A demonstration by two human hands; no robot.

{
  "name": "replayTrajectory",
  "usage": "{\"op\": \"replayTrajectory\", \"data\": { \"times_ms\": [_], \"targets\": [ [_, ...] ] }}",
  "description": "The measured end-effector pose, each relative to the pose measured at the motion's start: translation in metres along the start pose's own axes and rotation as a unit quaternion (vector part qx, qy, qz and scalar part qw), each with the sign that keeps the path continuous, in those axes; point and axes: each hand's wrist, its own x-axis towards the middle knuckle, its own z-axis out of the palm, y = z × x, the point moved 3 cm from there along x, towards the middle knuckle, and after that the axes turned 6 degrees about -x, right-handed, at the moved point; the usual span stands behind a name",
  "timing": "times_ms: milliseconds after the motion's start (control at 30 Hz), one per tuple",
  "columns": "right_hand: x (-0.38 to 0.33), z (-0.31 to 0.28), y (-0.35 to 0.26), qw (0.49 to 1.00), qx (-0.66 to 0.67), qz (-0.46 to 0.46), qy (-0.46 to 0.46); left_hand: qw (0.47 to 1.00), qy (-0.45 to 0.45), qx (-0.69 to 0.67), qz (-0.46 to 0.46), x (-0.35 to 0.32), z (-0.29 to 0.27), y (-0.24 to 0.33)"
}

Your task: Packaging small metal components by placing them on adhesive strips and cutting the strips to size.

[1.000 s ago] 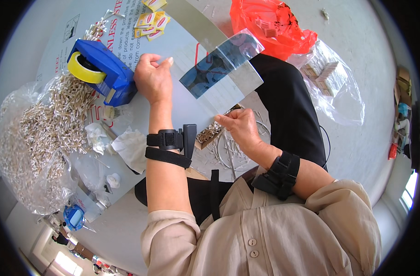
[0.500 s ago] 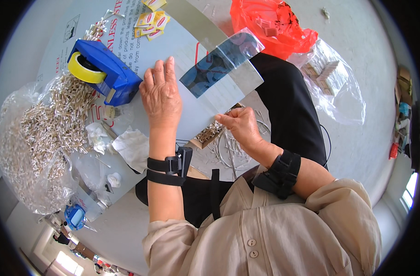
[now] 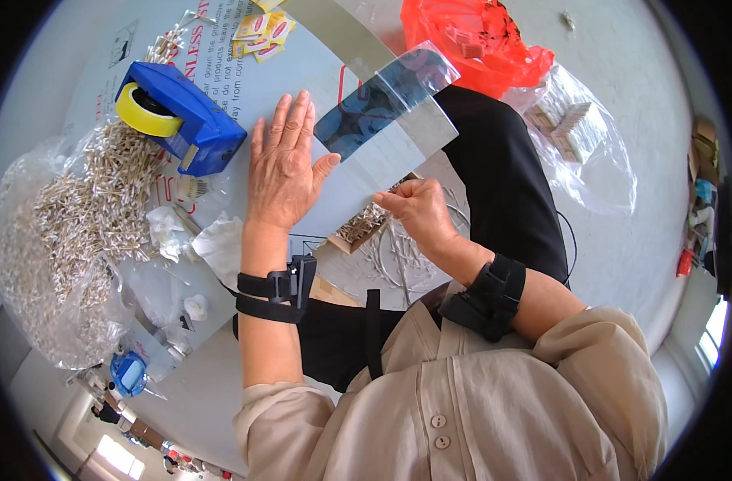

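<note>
1. The left hand (image 3: 286, 172) is open, palm down on the worktop (image 3: 342, 199), its fingers spread and its thumb near the printed film.
2. The right hand (image 3: 422, 210) is at the worktop's near edge, fingers curled in and thumb against the forefinger; I cannot tell whether anything thin is pinched there.
3. The clear film with a dark blue patterned panel (image 3: 366, 116) lies by the worktop's right corner, its far end jutting past the right edge.
4. Below the near edge, beside the right hand, is an open carton (image 3: 347, 244) of cotton swabs.
5. Left of the left hand stands a blue tape dispenser (image 3: 202, 124) with a yellow roll (image 3: 145, 115).
6. Farther left, swabs spill from a clear bag (image 3: 21, 184); yellow sachets (image 3: 258, 36) lie toward the far edge.
7. Beyond the right edge, a red bag (image 3: 438, 36) and a clear bag of packs (image 3: 614, 172) are on the floor.
</note>
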Motion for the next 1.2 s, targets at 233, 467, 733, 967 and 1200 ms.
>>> {"op": "replayTrajectory", "data": {
  "times_ms": [233,467,733,967,1200],
  "targets": [
    [0.000,-0.002,-0.002,1.000,-0.019,-0.010,0.000,0.998,-0.047,0.008,0.049,-0.009,0.002,0.009],
    [0.002,-0.003,0.001,1.000,-0.023,-0.012,0.006,0.993,-0.080,-0.060,0.067,-0.026,0.012,0.031],
    [0.002,-0.005,0.001,1.000,-0.017,-0.012,-0.005,0.989,-0.094,-0.104,0.056,-0.043,0.019,0.056],
    [0.002,-0.007,0.006,0.999,0.017,-0.017,-0.021,0.965,-0.120,-0.222,0.074,-0.053,0.017,0.058],
    [-0.002,-0.008,0.000,0.999,0.009,0.008,-0.051,0.991,-0.016,-0.131,0.001,-0.038,0.014,0.039]
  ]
}}
